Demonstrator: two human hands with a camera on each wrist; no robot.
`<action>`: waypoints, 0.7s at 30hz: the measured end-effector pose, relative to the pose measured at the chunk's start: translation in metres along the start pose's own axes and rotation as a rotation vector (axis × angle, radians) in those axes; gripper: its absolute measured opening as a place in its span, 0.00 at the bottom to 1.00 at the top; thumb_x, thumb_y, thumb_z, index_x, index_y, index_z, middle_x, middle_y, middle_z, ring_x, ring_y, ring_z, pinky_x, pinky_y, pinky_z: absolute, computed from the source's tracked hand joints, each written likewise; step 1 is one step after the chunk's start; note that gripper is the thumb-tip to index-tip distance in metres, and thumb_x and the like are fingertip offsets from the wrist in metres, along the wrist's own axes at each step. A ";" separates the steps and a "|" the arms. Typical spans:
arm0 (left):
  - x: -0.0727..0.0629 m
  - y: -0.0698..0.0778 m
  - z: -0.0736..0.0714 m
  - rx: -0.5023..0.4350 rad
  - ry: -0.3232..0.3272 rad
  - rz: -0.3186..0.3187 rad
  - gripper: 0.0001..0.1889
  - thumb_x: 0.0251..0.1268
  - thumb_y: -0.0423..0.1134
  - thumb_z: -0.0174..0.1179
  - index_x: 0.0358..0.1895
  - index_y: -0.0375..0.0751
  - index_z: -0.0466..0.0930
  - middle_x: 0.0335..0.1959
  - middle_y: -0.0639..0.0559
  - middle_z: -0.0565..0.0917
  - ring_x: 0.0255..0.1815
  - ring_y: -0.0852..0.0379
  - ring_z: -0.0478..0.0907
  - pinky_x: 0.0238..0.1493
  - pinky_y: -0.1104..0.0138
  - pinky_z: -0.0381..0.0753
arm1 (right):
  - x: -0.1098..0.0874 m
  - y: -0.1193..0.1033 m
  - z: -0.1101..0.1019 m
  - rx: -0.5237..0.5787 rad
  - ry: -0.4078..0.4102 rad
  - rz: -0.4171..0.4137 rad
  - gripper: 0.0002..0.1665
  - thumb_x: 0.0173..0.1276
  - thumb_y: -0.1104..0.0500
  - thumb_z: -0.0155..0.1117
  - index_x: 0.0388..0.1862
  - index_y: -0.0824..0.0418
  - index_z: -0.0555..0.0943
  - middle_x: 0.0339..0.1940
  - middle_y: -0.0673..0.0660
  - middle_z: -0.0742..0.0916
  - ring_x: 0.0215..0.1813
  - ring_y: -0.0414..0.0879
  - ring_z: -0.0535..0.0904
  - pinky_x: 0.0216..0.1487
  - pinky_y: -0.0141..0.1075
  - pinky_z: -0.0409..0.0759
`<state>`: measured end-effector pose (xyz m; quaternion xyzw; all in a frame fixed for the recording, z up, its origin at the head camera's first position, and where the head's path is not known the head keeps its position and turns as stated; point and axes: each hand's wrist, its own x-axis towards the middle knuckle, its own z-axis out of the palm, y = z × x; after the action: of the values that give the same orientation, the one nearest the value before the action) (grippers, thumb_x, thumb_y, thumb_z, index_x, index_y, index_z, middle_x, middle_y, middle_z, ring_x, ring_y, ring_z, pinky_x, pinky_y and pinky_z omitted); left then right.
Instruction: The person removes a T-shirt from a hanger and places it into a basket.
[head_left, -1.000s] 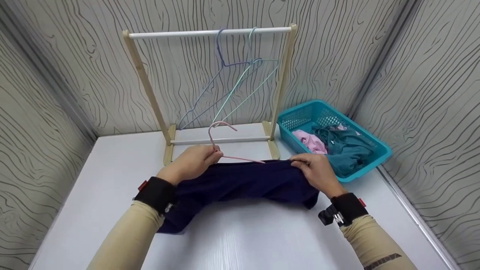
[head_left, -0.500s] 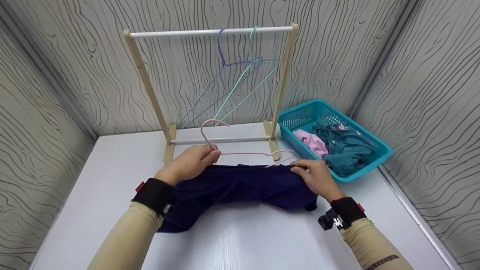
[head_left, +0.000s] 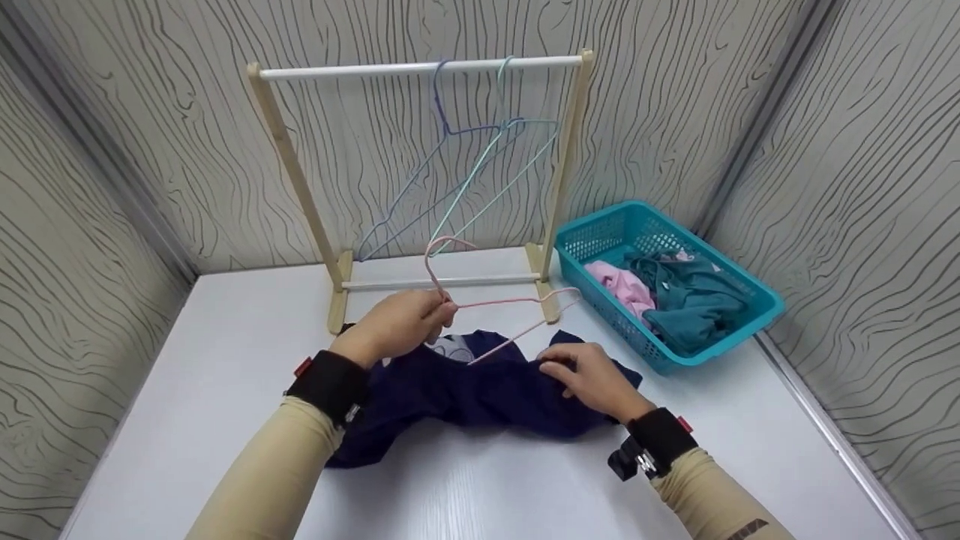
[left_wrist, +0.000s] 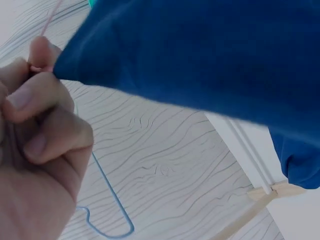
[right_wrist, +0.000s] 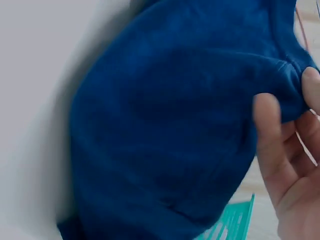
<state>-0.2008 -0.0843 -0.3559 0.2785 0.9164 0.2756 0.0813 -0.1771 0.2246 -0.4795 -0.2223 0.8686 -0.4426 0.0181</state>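
Observation:
My left hand (head_left: 401, 324) grips a pink wire hanger (head_left: 499, 302) just below its hook and also pinches the edge of a navy shirt (head_left: 487, 394). In the left wrist view, the cloth (left_wrist: 200, 55) stretches away from those fingertips. The hanger's right end stands above the shirt, and its lower bar runs down behind the upper edge; its left part is hidden by hand and cloth. My right hand (head_left: 592, 375) pinches that edge on the right between thumb and fingers. A grey print (head_left: 452, 347) shows inside the opening between the hands.
Behind stands a small rack with wooden posts and a white rod (head_left: 345, 71). A purple hanger (head_left: 420, 171) and a mint-green hanger (head_left: 480, 169) hang from it. A teal basket (head_left: 720, 349) at the right holds pink cloth (head_left: 619, 285) and dark-green cloth (head_left: 697, 307).
The hanger's right end has come up out of the shirt and stands clear above it. My right hand has moved left and down, and the shirt's opening has slackened, showing the print inside.

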 end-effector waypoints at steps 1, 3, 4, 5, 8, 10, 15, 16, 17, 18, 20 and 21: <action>0.001 0.001 0.000 0.002 0.001 -0.005 0.15 0.79 0.45 0.44 0.36 0.42 0.77 0.21 0.57 0.75 0.24 0.62 0.70 0.35 0.65 0.70 | 0.000 -0.002 0.004 -0.021 -0.011 -0.020 0.10 0.71 0.54 0.62 0.46 0.55 0.85 0.43 0.53 0.88 0.33 0.39 0.83 0.30 0.33 0.83; 0.003 0.001 0.000 0.013 0.016 -0.011 0.16 0.79 0.45 0.44 0.35 0.42 0.76 0.20 0.58 0.75 0.23 0.62 0.70 0.35 0.66 0.70 | 0.000 -0.006 0.011 -0.061 -0.033 -0.062 0.10 0.70 0.54 0.62 0.45 0.54 0.86 0.42 0.49 0.88 0.39 0.38 0.83 0.39 0.34 0.83; 0.004 0.002 0.000 0.022 0.024 -0.006 0.16 0.79 0.45 0.44 0.35 0.42 0.76 0.20 0.58 0.75 0.22 0.62 0.70 0.35 0.65 0.70 | 0.000 -0.007 0.014 -0.081 -0.044 -0.083 0.09 0.70 0.54 0.62 0.45 0.53 0.86 0.42 0.47 0.89 0.42 0.37 0.83 0.43 0.34 0.83; 0.005 0.003 0.000 0.033 0.032 0.001 0.16 0.79 0.45 0.44 0.35 0.42 0.76 0.20 0.57 0.76 0.22 0.62 0.70 0.35 0.65 0.71 | 0.000 -0.008 0.018 -0.097 -0.054 -0.105 0.09 0.70 0.55 0.62 0.44 0.53 0.86 0.42 0.46 0.89 0.43 0.37 0.83 0.46 0.34 0.82; 0.011 0.007 0.000 0.055 0.043 0.023 0.17 0.79 0.45 0.43 0.36 0.42 0.77 0.20 0.56 0.78 0.22 0.62 0.70 0.36 0.64 0.73 | -0.001 -0.010 0.027 -0.109 -0.092 -0.140 0.08 0.69 0.56 0.63 0.44 0.53 0.86 0.41 0.44 0.89 0.45 0.36 0.82 0.50 0.34 0.80; 0.016 0.011 0.001 0.060 0.044 0.042 0.17 0.80 0.45 0.42 0.37 0.41 0.78 0.20 0.55 0.80 0.22 0.62 0.71 0.37 0.63 0.74 | -0.002 -0.012 0.033 -0.113 -0.111 -0.160 0.08 0.69 0.56 0.64 0.43 0.54 0.86 0.41 0.45 0.89 0.45 0.37 0.83 0.49 0.34 0.80; 0.031 0.023 0.006 0.051 0.035 0.076 0.16 0.80 0.43 0.41 0.38 0.41 0.77 0.23 0.51 0.82 0.24 0.59 0.74 0.40 0.61 0.76 | -0.002 -0.013 0.047 -0.171 -0.151 -0.214 0.08 0.69 0.56 0.64 0.42 0.55 0.86 0.40 0.45 0.89 0.46 0.38 0.83 0.51 0.36 0.80; 0.033 0.025 0.007 0.051 0.032 0.080 0.16 0.80 0.43 0.41 0.38 0.41 0.76 0.24 0.51 0.82 0.24 0.59 0.74 0.41 0.61 0.76 | -0.002 -0.012 0.050 -0.174 -0.165 -0.221 0.08 0.69 0.56 0.64 0.42 0.54 0.86 0.40 0.45 0.89 0.46 0.38 0.83 0.51 0.36 0.80; 0.035 0.027 0.008 0.051 0.029 0.084 0.16 0.80 0.43 0.41 0.38 0.41 0.76 0.25 0.51 0.82 0.25 0.58 0.75 0.41 0.61 0.76 | -0.002 -0.012 0.052 -0.169 -0.183 -0.224 0.08 0.69 0.56 0.64 0.42 0.54 0.86 0.40 0.45 0.89 0.46 0.38 0.83 0.51 0.36 0.80; 0.037 0.029 0.010 0.051 0.026 0.083 0.16 0.80 0.43 0.40 0.38 0.41 0.76 0.25 0.51 0.82 0.25 0.57 0.75 0.41 0.61 0.76 | -0.003 -0.012 0.054 -0.161 -0.201 -0.227 0.08 0.69 0.56 0.64 0.42 0.54 0.86 0.40 0.45 0.89 0.46 0.37 0.83 0.51 0.35 0.80; 0.040 0.033 0.012 0.049 0.023 0.079 0.16 0.80 0.43 0.41 0.37 0.41 0.76 0.25 0.50 0.82 0.26 0.56 0.75 0.42 0.61 0.76 | -0.004 -0.011 0.057 -0.146 -0.233 -0.243 0.07 0.69 0.57 0.64 0.42 0.54 0.87 0.40 0.45 0.89 0.45 0.36 0.82 0.50 0.34 0.80; 0.042 0.035 0.013 0.051 0.021 0.078 0.16 0.80 0.43 0.41 0.38 0.41 0.76 0.26 0.50 0.82 0.27 0.56 0.76 0.42 0.61 0.76 | -0.005 -0.011 0.059 -0.137 -0.245 -0.250 0.07 0.68 0.57 0.64 0.42 0.54 0.87 0.40 0.45 0.89 0.45 0.36 0.82 0.50 0.33 0.80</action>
<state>-0.2154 -0.0309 -0.3468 0.3132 0.9124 0.2579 0.0536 -0.1549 0.1764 -0.5075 -0.3816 0.8536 -0.3506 0.0532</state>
